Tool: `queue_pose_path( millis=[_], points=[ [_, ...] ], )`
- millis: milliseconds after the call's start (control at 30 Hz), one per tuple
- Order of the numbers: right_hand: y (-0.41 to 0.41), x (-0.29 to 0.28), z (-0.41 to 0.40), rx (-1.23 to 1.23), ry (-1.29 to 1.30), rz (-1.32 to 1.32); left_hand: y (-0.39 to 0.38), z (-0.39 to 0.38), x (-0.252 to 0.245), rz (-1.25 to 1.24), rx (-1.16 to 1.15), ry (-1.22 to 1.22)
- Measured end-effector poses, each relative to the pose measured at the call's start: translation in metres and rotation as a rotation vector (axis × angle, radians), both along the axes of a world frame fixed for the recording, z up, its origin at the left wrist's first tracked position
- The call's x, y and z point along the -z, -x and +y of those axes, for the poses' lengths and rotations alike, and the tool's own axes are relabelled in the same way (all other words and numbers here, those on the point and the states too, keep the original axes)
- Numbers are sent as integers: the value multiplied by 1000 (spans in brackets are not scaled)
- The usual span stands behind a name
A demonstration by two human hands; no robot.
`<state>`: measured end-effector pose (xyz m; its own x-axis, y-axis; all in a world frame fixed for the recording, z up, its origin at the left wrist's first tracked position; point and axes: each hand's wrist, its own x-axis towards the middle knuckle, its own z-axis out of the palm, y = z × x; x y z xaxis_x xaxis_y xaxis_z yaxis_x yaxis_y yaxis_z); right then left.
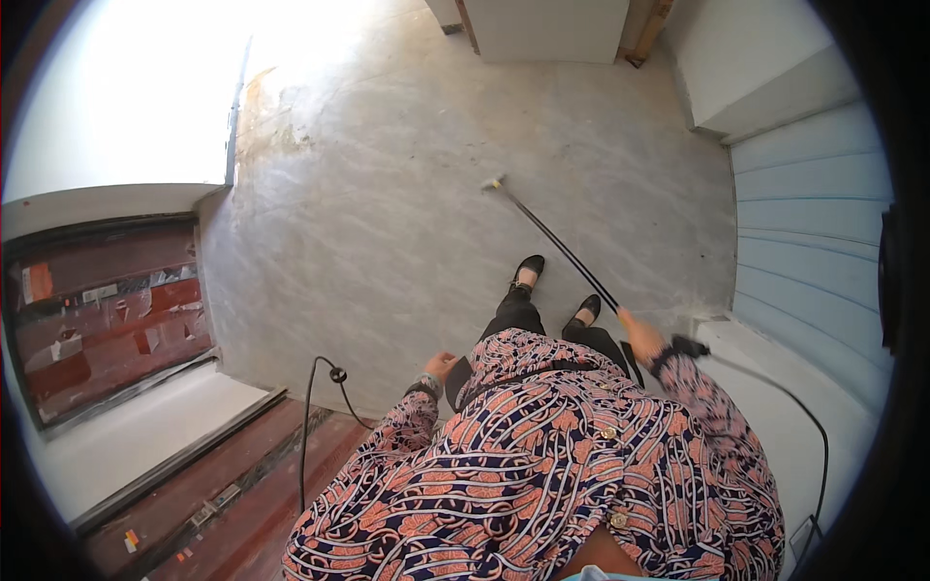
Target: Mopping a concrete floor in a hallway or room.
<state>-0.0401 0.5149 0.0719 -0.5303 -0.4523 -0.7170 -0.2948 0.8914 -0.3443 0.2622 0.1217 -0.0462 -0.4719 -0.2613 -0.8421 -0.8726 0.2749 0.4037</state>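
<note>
My right hand (641, 335) grips the upper end of a long black pole. The pole slants away across the grey floor (407, 240) to a small head (494, 183). That head is pale with a yellow part and rests on the floor ahead of my feet; whether it is a brush, mop or scraper I cannot tell. My left hand (440, 365) hangs low beside my patterned shirt (523, 465), next to a dark flap (456, 383) at my waist. Nothing shows clearly in its fingers, which are partly turned from view.
Black cables (311, 421) hang at my left and a grey cable (795, 399) loops from my right wrist. Dark red doors or panels (109, 312) with torn paper stand left. A pale blue panelled surface (810, 210) lines the right. A white block (552, 33) stands ahead.
</note>
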Motion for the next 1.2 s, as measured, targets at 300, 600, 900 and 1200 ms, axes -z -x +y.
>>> queue_pose_path(
  millis=[300, 600, 900, 1200],
  points=[
    [16, 20, 0, -41, 22, 36, 16, 6, -45, 16, -365, 26],
    [56, 51, -91, -67, -14, 13, 8, 51, -47, -14, -264, -45],
    [41, 14, 16, -218, -63, 21, -95, 76, -10, -35, -307, 95],
    [43, 37, -64, -119, -35, 60, 10, 43, -30, 72, -343, -17]
  ],
)
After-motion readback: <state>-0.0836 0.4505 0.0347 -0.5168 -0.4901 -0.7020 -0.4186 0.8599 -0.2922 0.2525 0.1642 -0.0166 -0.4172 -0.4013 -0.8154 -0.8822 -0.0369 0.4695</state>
